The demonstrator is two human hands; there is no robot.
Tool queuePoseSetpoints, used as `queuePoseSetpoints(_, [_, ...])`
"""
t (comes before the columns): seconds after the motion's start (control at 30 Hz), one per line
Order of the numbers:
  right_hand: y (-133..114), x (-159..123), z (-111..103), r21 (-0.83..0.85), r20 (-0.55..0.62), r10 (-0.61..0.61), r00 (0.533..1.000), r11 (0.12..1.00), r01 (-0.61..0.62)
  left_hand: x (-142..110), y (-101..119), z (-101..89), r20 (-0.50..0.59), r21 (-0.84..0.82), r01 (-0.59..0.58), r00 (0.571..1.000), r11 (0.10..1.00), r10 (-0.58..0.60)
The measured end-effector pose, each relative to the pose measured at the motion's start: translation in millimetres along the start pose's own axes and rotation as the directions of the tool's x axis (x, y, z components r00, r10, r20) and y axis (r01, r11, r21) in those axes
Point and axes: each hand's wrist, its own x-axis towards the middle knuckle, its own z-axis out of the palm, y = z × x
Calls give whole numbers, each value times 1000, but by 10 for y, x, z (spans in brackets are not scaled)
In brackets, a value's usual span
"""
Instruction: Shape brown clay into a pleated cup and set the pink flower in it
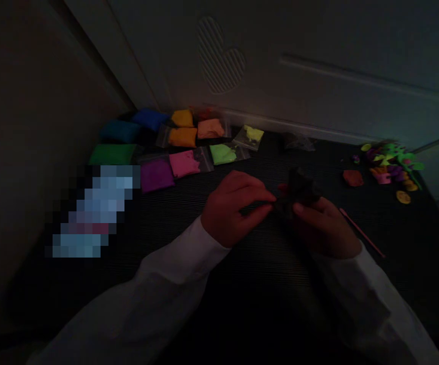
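A piece of what looks like black modelling clay (302, 186) is held up above the dark table, its ragged, folded shape blurred by the dim light. My right hand (328, 228) is closed round its lower right side, the thumb lying across the front. From the left, my left hand (236, 205) pinches its left edge between thumb and fingertips. Just right of my right hand, a thin pink stick (362, 233) lies on the table. Beyond it sits a flat reddish lump of clay (353, 178).
Clay packets stand at the back left, among them purple (157, 176), pink (184, 163), light green (223, 153) and green (113, 154). A clear bag (298, 142) lies near the white panel (318, 96). Colourful clay figures (392, 165) cluster at right. A phone-like pixelated area (94, 213) lies left.
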Motion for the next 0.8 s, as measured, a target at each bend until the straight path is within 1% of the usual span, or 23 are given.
queuePoseSetpoints(0.07, [1, -3, 3, 17, 16, 6, 1000, 1000, -7, -3, -7, 1, 6, -1, -7, 1000, 1000, 7])
queuePoseSetpoints(0.2, [4, 3, -6, 10, 12, -4, 1000, 1000, 4, -8, -26, 11, 16, -25, -60, 998, 998, 61])
queuePoseSetpoints(0.37, [9, 26, -21, 19, 10, -9, 1000, 1000, 9, -13, -25, 27, 12, 4, -56, 998, 998, 55])
queuePoseSetpoints(0.53, [31, 43, -21, 1, -1, -16, 1000, 1000, 16, -17, -31, 36, 10, -9, -97, 995, 995, 97])
queuePoseSetpoints(0.67, [36, 33, -2, 1, -6, -24, 1000, 1000, 24, -21, -16, 37, 18, 4, -67, 998, 998, 67])
queuePoseSetpoints(0.73, [24, 31, 13, -11, -31, -20, 999, 1000, 20, -24, 6, 40, 8, 26, -42, 999, 999, 42])
queuePoseSetpoints(0.8, [12, 34, 24, -26, -97, -23, 995, 999, 21, -29, 28, 46, -16, 51, -47, 999, 998, 48])
